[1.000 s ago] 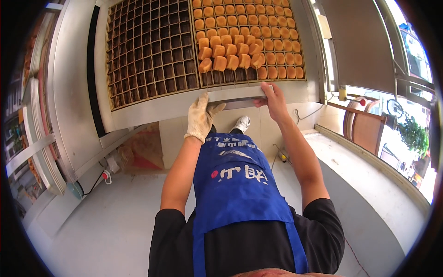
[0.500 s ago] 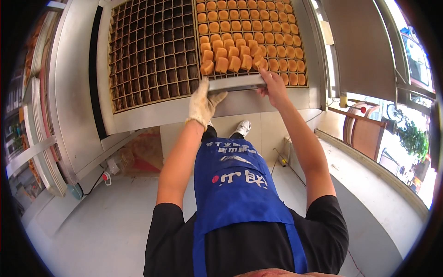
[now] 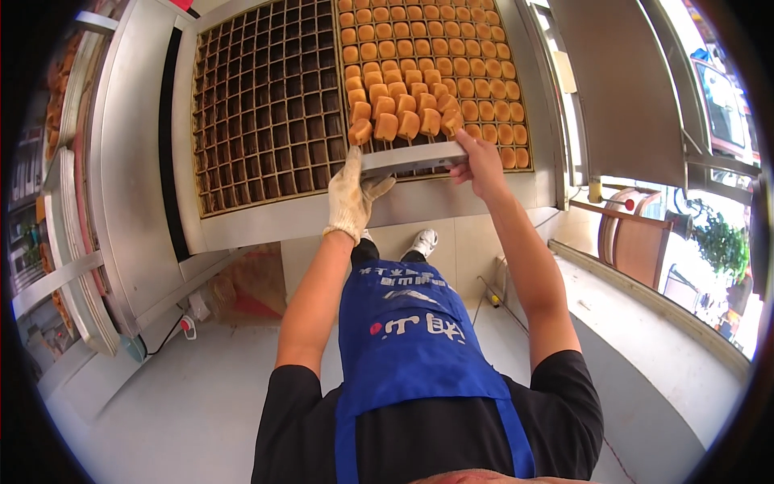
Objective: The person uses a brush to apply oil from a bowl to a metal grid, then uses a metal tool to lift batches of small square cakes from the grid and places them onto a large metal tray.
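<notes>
we look down on our two hands at the front of a baking mould (image 3: 270,113), a wide grid of square cells in a steel surround. our left hand (image 3: 353,194), in a pale knitted glove, grips the left end of a metal bar (image 3: 415,159), its thumb spread out underneath. the bar spans the gap between our hands, over the mould's front edge, and just beyond it raised golden cakes (image 3: 385,127) stand up above the cells in slanting rows, hiding part of the grid behind them. our bare right hand (image 3: 480,168) is closed on the bar's right end, its fingertips right by the nearest cake. around this, again from the left: stacked pale trays (image 3: 76,266) at the far edge; a steel cabinet (image 3: 133,161); the mould's left half, dark-celled; our blue apron (image 3: 407,355) and a white shoe (image 3: 424,244) below the bar; on the mould's right half, seated cakes (image 3: 484,89) filling many cells; a large steel panel (image 3: 617,89) beside the mould; a pale ledge (image 3: 637,298) past our right forearm; then a brown wooden chair (image 3: 641,234) and a green plant (image 3: 720,246).
</notes>
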`<state>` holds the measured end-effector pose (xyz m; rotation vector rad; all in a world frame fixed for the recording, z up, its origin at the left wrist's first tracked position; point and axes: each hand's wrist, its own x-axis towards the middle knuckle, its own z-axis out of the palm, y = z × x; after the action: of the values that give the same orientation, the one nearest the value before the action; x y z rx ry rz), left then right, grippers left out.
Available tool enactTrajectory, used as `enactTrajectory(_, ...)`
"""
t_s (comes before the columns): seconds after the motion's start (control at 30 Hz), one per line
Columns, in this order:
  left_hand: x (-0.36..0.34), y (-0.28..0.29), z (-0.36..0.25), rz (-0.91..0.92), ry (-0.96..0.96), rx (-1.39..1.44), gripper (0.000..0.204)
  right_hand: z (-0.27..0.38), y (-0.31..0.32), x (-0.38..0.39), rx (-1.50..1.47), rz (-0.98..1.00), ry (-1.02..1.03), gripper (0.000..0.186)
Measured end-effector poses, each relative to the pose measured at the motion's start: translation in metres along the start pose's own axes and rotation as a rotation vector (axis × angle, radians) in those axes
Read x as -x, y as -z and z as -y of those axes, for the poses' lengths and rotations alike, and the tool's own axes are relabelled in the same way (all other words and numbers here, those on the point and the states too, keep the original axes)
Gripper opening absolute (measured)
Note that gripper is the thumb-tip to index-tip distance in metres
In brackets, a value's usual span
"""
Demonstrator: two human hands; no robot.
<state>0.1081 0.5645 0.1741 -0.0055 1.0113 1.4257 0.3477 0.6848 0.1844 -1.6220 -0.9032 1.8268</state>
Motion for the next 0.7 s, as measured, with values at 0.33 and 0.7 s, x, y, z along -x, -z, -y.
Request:
enactTrajectory(0.33,-0.055,-0.042,-0.048,-0.117,0.001,-0.040,0.054,0.049,-0.026,-0.056,-0.016,-0.084,-0.096,0.052)
enactTrajectory(0.7,-0.013,0.033,0.005,0.190,0.001,0.009,0.040,-0.072,-0.004,-0.019,-0.083,-0.040,0.362,0.033)
